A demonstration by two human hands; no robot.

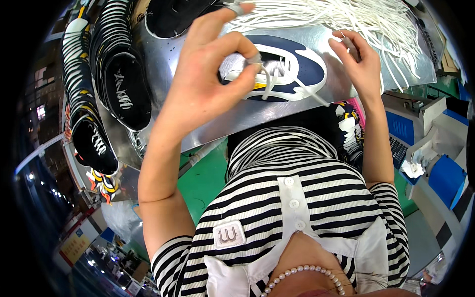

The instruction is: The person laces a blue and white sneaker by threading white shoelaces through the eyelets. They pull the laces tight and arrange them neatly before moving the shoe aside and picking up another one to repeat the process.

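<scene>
A navy-and-white shoe upper (311, 62) with a yellow accent lies on its side across the metal tabletop, its opening showing. Above its left part is my left hand (208, 74), thumb and forefinger pinched on a white shoelace (267, 81) that loops down over the upper. A loose lace end hangs past the upper's near side. To the right of the upper, my right hand (360, 62) is raised with bent fingers; thumb and forefinger tips look slightly apart, with nothing visible between them. Grey wraps cover a finger on each hand.
A heap of white shoelaces (341, 15) spreads over the back right of the metal table (208, 129). Long nested rows of black-and-white shoe uppers (126, 91) line the left side. Another black upper (173, 17) lies at the back. Blue-and-grey bins (445, 180) stand at right.
</scene>
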